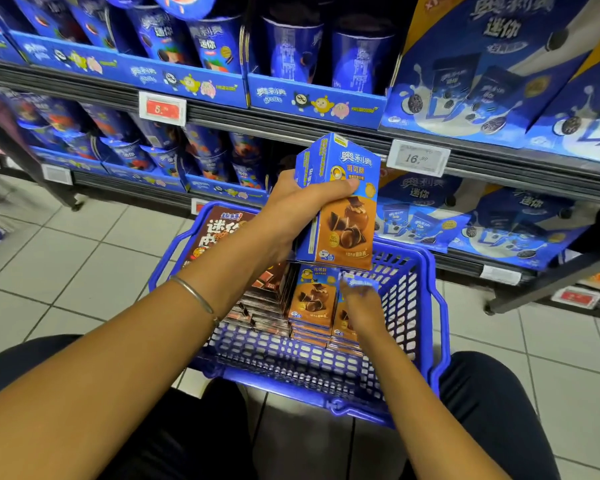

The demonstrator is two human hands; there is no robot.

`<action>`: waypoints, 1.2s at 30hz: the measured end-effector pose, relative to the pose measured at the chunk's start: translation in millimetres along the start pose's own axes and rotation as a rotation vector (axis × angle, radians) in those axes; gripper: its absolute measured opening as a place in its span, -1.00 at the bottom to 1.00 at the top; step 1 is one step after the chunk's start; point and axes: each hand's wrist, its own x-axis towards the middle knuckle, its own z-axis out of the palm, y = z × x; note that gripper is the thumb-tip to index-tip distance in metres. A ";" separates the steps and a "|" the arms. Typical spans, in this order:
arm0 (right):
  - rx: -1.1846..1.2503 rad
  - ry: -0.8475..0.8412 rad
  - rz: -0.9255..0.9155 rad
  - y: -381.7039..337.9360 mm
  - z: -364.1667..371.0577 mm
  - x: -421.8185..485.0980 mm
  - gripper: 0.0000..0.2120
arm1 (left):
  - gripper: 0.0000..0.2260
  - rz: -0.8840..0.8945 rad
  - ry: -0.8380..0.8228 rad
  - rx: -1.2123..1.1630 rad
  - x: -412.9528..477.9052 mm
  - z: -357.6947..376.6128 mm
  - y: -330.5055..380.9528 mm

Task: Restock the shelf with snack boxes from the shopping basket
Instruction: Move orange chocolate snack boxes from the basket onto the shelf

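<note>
Shop aisle, pale tiled floor [66, 271]; shelves [291, 129] of blue biscuit packs ran across the top of view from 9 to 3 o'clock.

Left hand [302, 202] was at centre of view, with fingers and thumb wrapped round a bundle of blue-and-orange snack boxes [343, 216]. The bundle was held upright above the far rim of the basket, in front of the lower shelf. A thin bracelet [196, 297] sat on the left wrist.

Right hand [362, 308] was down inside the basket, at 5 o'clock from the held bundle, fingertips at the top edge of a standing box. Motion blur there, so I could not tell whether it grasped or only touched.

Blue plastic shopping basket [291, 372] sat between the person's knees, close to the shelves. Inside it:
- At the 3 o'clock side stood a row of matching orange boxes [312, 296], under the right hand.
- At centre lay dark flat packs [264, 306], stacked.
- At the 11 o'clock corner leaned a large brown box [222, 233].

On the shelf rails, a red price tag [162, 108] hung at 10 o'clock from the held bundle. A white price tag [418, 157] reading 16 hung at 2 o'clock, just beside the bundle's top. Dark trouser legs [492, 393] framed the basket at 4 and 8 o'clock.
</note>
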 end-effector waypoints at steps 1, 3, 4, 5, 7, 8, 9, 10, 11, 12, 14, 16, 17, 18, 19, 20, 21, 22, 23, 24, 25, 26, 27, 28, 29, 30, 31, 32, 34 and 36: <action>-0.115 -0.061 0.022 13.6 7.1 4.9 -0.68 | -0.72 0.008 0.000 0.003 -1.3 -0.7 -0.6; -0.275 -0.127 -0.013 34.1 20.2 10.2 -0.62 | -0.75 0.015 -0.004 -0.002 -3.8 -1.4 -1.2; -0.300 -0.132 -0.045 40.5 26.3 10.8 -0.62 | -0.77 0.016 -0.004 -0.003 -5.2 -2.0 -1.5; -0.313 -0.124 -0.078 45.4 31.6 12.3 -0.63 | -0.77 0.018 -0.002 -0.003 -6.3 -2.4 -1.4; -0.340 -0.084 -0.128 47.7 40.4 13.1 -0.62 | -0.75 0.017 0.008 -0.001 -7.7 -4.2 -0.3; -0.331 -0.053 -0.139 46.6 43.4 12.6 -0.61 | -0.73 0.021 0.012 0.002 -7.8 -4.8 0.1; -0.304 -0.023 -0.145 45.7 45.0 11.2 -0.60 | -0.72 0.031 0.014 0.005 -7.7 -5.2 0.0; -0.274 0.001 -0.148 45.1 45.8 8.4 -0.58 | -0.72 0.041 0.015 0.010 -8.0 -5.1 0.3; -0.252 0.010 -0.157 45.5 45.6 6.3 -0.55 | -0.73 0.052 0.013 0.016 -7.8 -5.1 0.4; -0.238 0.003 -0.161 46.7 45.0 4.9 -0.54 | -0.73 0.058 0.012 0.022 -7.9 -5.1 0.6; -0.165 -0.033 -0.131 47.0 41.4 2.8 -0.56 | -0.75 0.055 0.013 0.028 -8.0 -6.3 0.9; -0.003 -0.047 -0.078 44.1 33.4 1.1 -0.64 | -0.75 0.041 0.000 0.034 -7.7 -7.3 3.2; 0.089 -0.027 -0.068 42.3 27.4 -0.5 -0.69 | -0.70 0.032 -0.007 0.033 -6.9 -8.0 4.6; 0.178 0.010 -0.069 40.3 20.9 -4.2 -0.73 | -0.64 0.024 -0.015 0.030 -6.7 -9.2 6.3; 0.277 0.052 -0.081 38.5 13.7 -9.2 -0.75 | -0.60 0.023 -0.024 0.028 -5.6 -10.1 8.2; 0.376 0.095 -0.104 36.7 6.9 -15.2 -0.77 | -0.58 0.024 -0.029 0.028 -4.6 -11.2 9.9; 0.467 0.147 -0.142 34.0 -0.7 -21.0 -0.77 | -0.55 0.021 -0.028 0.028 -3.2 -11.4 11.0; 0.548 0.205 -0.184 28.6 -7.9 -26.6 -0.78 | -0.52 0.012 -0.023 0.028 -1.5 -11.4 11.2; 0.631 0.260 -0.219 20.4 -14.9 -31.2 -0.79 | -0.49 0.003 -0.015 0.029 0.2 -11.3 10.9; 0.714 0.296 -0.247 10.5 -21.7 -34.9 -0.79 | -0.46 -0.008 -0.009 0.033 2.2 -10.5 9.8; 0.790 0.308 -0.280 -0.4 -27.7 -37.9 -0.79 | -0.43 -0.020 -0.001 0.034 3.9 -9.6 8.7; 0.851 0.299 -0.320 -12.2 -33.2 -41.3 -0.79 | -0.38 -0.033 0.009 0.031 5.7 -9.2 7.2; 0.896 0.276 -0.366 -24.1 -37.8 -45.2 -0.79 | -0.35 -0.044 0.021 0.025 6.9 -8.6 6.2; 0.933 0.246 -0.407 -35.8 -42.1 -49.2 -0.79 | -0.33 -0.049 0.034 0.024 8.3 -8.5 4.7; 0.971 0.209 -0.441 -46.6 -45.5 -53.5 -0.76 | -0.33 -0.050 0.048 0.024 9.2 -7.8 3.6; 1.001 0.167 -0.465 -56.1 -48.0 -56.8 -0.71 | -0.35 -0.049 0.058 0.027 9.8 -7.4 2.3; 1.014 0.123 -0.481 -64.4 -49.5 -59.8 -0.66 | -0.39 -0.047 0.063 0.026 9.9 -6.5 1.2; 1.006 0.083 -0.488 -71.4 -49.4 -62.6 -0.64 | -0.46 -0.040 0.063 0.029 10.6 -5.9 -0.6; 0.955 0.025 -0.484 -80.6 -45.7 -67.6 -0.68 | -0.59 -0.018 0.042 0.038 10.8 -4.1 -3.0; 0.913 -0.023 -0.485 -84.8 -39.7 -71.3 -0.71 | -0.64 0.008 0.017 0.049 10.4 -1.5 -4.0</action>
